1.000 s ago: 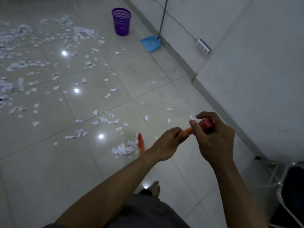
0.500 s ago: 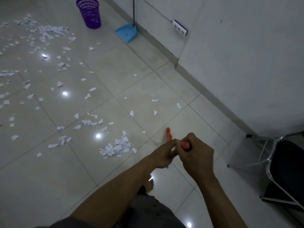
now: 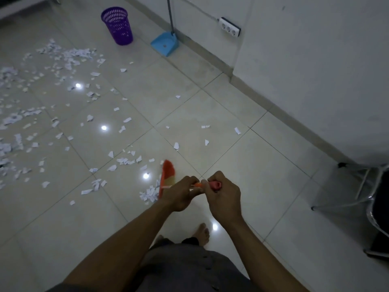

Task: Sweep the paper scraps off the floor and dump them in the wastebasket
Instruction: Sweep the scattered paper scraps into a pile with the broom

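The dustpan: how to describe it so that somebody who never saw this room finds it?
Follow the baseboard of the white wall to the far floor. There, right of the purple wastebasket, the dustpan stands against it. It alone is light blue, with a long thin upright handle.

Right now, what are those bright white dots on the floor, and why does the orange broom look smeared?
Head view: the dots are glare, probably overhead lamps mirrored in the glossy pale tiled floor; the room is dim. Same view: the orange broom looks soft, likely motion blur, while the left hand and right hand gripping it look sharper. The wall base bows slightly: wide-angle distortion.
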